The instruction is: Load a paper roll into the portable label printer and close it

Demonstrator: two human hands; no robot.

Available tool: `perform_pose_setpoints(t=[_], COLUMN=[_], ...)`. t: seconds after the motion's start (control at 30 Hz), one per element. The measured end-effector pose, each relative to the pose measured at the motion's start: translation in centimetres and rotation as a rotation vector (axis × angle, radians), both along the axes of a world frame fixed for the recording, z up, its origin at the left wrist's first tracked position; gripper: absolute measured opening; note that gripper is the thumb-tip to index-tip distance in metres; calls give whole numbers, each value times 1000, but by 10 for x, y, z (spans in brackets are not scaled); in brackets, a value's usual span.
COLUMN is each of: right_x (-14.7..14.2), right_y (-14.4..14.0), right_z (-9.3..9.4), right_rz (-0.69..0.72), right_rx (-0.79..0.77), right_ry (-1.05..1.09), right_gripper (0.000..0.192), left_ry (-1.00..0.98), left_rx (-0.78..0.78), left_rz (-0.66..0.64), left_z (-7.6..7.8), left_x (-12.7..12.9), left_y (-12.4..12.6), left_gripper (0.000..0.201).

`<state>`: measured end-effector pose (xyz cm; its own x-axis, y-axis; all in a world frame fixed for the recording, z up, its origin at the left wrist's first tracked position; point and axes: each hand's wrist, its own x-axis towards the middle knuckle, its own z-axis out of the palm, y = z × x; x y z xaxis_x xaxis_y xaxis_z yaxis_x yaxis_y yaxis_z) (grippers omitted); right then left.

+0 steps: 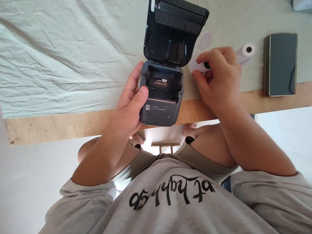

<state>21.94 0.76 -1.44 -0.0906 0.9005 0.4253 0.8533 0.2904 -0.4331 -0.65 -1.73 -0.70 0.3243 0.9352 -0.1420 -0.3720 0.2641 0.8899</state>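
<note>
A small dark grey printer (159,112) stands at the near edge of the table with its lid (173,31) swung open and tilted away from me. Its paper bay is empty, and a small label shows inside. My left hand (128,105) grips the printer's left side, thumb on the front corner. Just right of the printer, my right hand (220,83) is shut on a white paper roll (198,66) with a dark core, held just above the table. A loose strip of white paper (205,40) curls up from the roll behind the fingers.
A second white paper roll (246,51) lies to the right. Beyond it is a dark grey rectangular box (280,63). A pale green cloth (60,58) covers the table, whose wooden edge (60,125) runs across. A white object (302,4) sits at the top right corner.
</note>
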Motion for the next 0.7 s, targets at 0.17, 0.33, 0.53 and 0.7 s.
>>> perform_pose_setpoints(t=[0.17, 0.33, 0.53, 0.7], right_x=[-5, -5, 0, 5], right_y=[-11, -22, -30, -28], right_z=[11, 14, 12, 12], right_rz=[37, 206, 283, 267], right_rx=[-101, -280, -645, -724], right_ry=[85, 670, 1062, 1222], right_gripper=[31, 42, 28, 48], left_ry=[-66, -50, -34, -72], left_rx=[19, 38, 54, 33], left_rz=[-14, -1, -7, 6], left_z=[-2, -2, -4, -3], left_x=[0, -3, -3, -1], left_y=[0, 0, 1, 1], left_gripper=[39, 42, 44, 38])
